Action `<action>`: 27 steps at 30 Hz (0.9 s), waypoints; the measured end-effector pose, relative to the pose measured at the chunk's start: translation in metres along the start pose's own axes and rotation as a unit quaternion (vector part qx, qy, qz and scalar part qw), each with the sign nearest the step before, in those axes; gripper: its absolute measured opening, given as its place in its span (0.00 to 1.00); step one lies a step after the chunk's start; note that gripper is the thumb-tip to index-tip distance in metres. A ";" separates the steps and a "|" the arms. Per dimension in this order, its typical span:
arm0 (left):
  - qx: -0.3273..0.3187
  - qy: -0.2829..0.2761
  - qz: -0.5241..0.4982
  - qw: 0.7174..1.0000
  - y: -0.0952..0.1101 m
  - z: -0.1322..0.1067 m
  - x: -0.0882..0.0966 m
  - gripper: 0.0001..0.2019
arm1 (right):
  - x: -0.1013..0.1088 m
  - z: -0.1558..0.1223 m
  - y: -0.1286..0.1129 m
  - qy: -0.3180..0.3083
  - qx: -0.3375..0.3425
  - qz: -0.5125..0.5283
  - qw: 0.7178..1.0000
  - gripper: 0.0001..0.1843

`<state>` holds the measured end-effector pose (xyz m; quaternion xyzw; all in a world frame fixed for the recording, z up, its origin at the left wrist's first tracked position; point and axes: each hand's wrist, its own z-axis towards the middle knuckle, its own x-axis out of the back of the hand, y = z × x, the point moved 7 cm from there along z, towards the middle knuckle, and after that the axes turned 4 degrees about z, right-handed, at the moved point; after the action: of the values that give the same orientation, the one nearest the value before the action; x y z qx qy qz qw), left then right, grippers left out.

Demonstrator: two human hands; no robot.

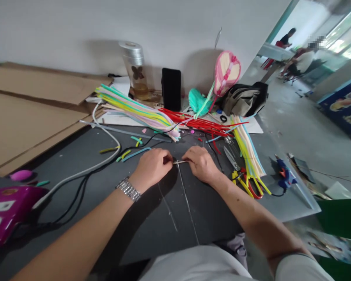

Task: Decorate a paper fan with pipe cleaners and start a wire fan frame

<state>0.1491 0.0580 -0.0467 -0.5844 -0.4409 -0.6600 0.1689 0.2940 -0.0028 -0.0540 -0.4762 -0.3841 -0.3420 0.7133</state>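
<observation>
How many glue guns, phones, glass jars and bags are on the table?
Blue glue gun: 1
Black phone: 1
Silver-lidded glass jar: 1
Grey and black bag: 1
Total: 4

- silver link wristwatch (128, 189) on the left wrist (138, 180)
- pale short-sleeved shirt (195, 265), white or cream, hard to tell from this angle
- thin dark band (289, 255) just above the right sleeve (302, 271)
- grey trousers (236, 249)
</observation>
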 end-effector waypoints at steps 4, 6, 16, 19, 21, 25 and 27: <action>0.003 -0.005 0.010 1.000 0.001 0.000 0.002 0.10 | -0.001 0.000 -0.001 -0.007 -0.007 -0.010 1.000 0.14; 0.006 -0.009 0.015 1.000 0.001 -0.001 0.002 0.10 | -0.002 0.000 -0.002 -0.011 -0.007 -0.019 1.000 0.13; -0.006 -0.010 0.029 1.000 0.003 -0.001 0.005 0.10 | -0.004 0.000 -0.003 -0.011 -0.011 -0.039 0.999 0.13; -0.007 -0.006 0.024 1.000 0.003 -0.001 0.005 0.10 | -0.004 0.000 -0.003 -0.015 -0.015 -0.043 0.999 0.12; -0.008 -0.005 0.022 1.000 0.003 -0.001 0.004 0.10 | -0.004 0.001 -0.003 -0.019 -0.015 -0.045 0.999 0.12; -0.001 -0.008 0.027 1.000 0.003 -0.001 0.004 0.10 | -0.004 0.001 -0.003 -0.026 -0.017 -0.041 0.999 0.13; 0.000 -0.012 0.030 0.999 0.004 -0.001 0.004 0.10 | -0.003 0.001 -0.003 -0.028 -0.019 -0.039 0.999 0.13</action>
<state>0.1502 0.0562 -0.0416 -0.6054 -0.4245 -0.6478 0.1834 0.2893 -0.0022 -0.0551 -0.4832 -0.4156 -0.3633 0.6795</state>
